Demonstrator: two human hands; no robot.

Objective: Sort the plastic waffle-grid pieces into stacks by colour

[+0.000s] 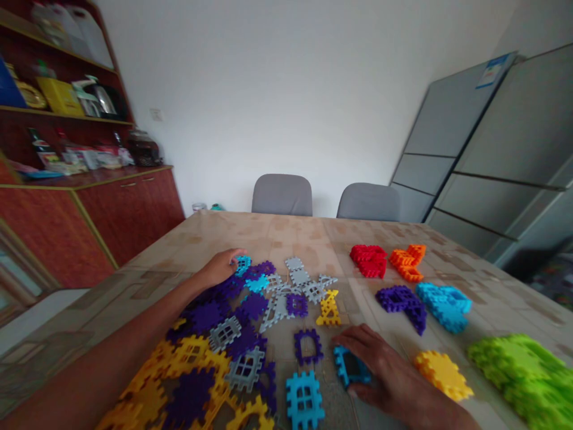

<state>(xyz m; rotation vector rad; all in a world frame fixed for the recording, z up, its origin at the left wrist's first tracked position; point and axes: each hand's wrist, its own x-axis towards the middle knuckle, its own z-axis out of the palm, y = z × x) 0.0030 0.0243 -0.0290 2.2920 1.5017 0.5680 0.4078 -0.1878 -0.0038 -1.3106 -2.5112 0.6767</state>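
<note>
My left hand [220,267] reaches to the far edge of the loose pile, its fingers closed on a light blue interlocking window tile [243,264]. My right hand [378,365] is gripped around blue square frame tiles [348,365] at the table's front; the palm hides part of them. Just left of it lie a purple square frame tile [308,346] and a blue window tile [305,399]. The pile between my arms mixes purple tiles [206,313], yellow tiles [192,352] and grey tiles [277,306]. A yellow triangular tile [330,309] lies beyond my right hand.
Stacks sorted by colour stand on the right: red [368,260], orange [408,261], purple [403,303], light blue [444,304], yellow [443,373] and green [521,373]. Two grey chairs [282,194] are behind the patterned table [250,230]. A cabinet [129,206] stands left.
</note>
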